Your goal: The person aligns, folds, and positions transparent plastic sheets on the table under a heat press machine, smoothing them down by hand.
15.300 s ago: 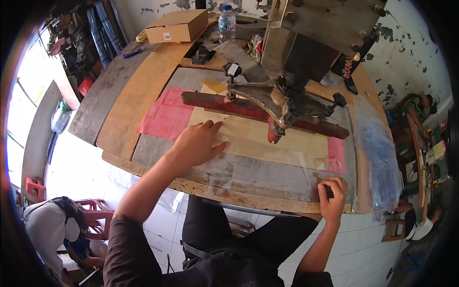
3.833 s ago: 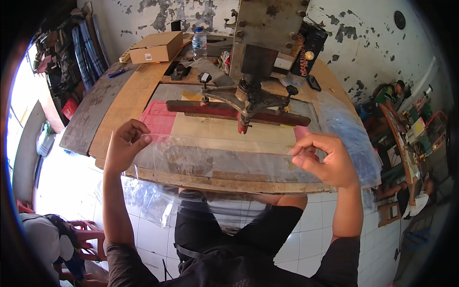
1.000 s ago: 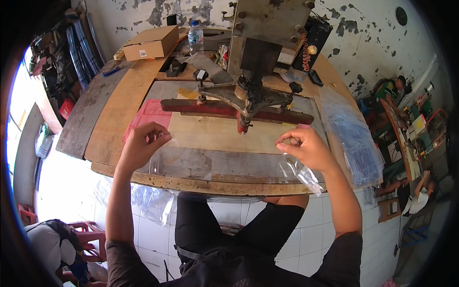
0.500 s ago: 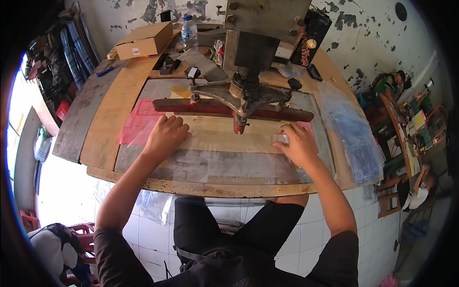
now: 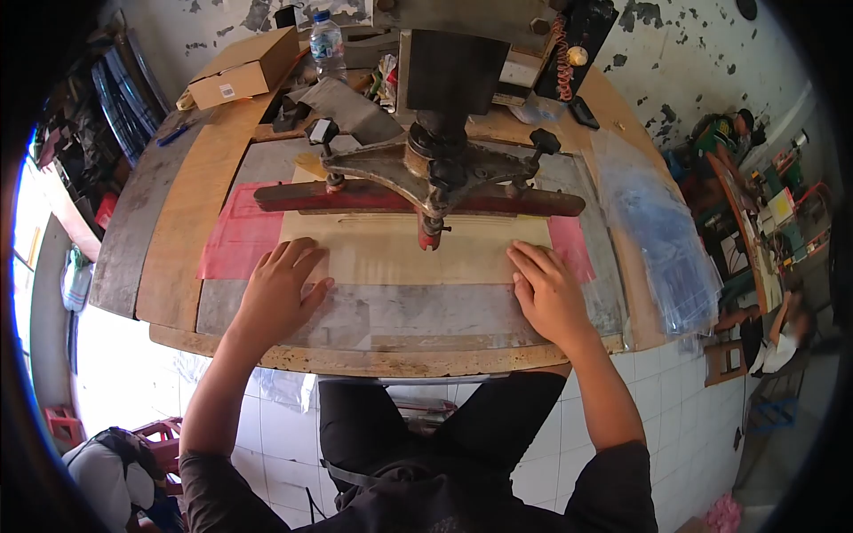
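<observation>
My left hand [image 5: 286,289] lies with its fingers spread at the left part of a pale yellow sheet [image 5: 400,253], near a pink sheet [image 5: 242,233]. At the sheet's right part, my right hand [image 5: 546,293] rests palm down, its fingers extended and the thumb a little apart. Clear plastic film [image 5: 342,315] lies over the sheet and the grey board, its edges hard to make out. Just beyond both hands is the red bar [image 5: 382,197] of the press, carried by a metal bracket [image 5: 435,169].
Behind stand a cardboard box [image 5: 244,69] and a water bottle [image 5: 327,46]. A pile of clear plastic bags [image 5: 662,244] lies on the right. A phone [image 5: 583,113] is at the back right. A person [image 5: 111,475] bends at lower left; others sit far right.
Both hands came down from holding the film raised above the table and now lie on it. The film has gone from hanging between them to lying flat. The view has shifted slightly.
</observation>
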The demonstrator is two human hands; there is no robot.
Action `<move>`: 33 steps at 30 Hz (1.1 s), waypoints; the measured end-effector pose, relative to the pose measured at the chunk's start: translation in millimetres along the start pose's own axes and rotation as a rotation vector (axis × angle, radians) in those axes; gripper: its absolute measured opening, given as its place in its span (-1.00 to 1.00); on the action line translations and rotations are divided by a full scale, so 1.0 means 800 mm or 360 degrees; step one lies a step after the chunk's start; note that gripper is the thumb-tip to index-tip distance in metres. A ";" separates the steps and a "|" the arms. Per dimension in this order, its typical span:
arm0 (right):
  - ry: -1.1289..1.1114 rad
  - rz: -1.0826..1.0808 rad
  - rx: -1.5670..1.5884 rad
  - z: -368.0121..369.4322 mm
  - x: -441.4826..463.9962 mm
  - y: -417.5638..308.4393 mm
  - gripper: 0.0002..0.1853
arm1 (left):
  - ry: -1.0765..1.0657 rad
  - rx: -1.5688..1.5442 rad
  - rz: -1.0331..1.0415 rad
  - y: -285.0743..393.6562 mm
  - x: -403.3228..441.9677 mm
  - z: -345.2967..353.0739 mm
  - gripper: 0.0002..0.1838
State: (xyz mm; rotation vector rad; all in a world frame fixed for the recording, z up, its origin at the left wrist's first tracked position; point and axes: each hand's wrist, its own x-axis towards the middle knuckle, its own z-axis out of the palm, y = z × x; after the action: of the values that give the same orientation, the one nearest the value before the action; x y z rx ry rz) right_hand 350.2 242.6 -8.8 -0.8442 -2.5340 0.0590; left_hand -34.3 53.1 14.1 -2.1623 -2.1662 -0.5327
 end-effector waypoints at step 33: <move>-0.0246 0.0041 0.0049 -0.005 -0.001 0.015 -0.31 | 0.0059 -0.0145 -0.0147 0.016 0.014 0.014 -0.14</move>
State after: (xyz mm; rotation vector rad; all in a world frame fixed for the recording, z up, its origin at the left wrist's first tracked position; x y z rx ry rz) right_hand 359.1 251.9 -7.6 -0.8913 -2.6582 0.1772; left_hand -19.4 66.1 9.5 -2.0850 -2.2737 -0.6841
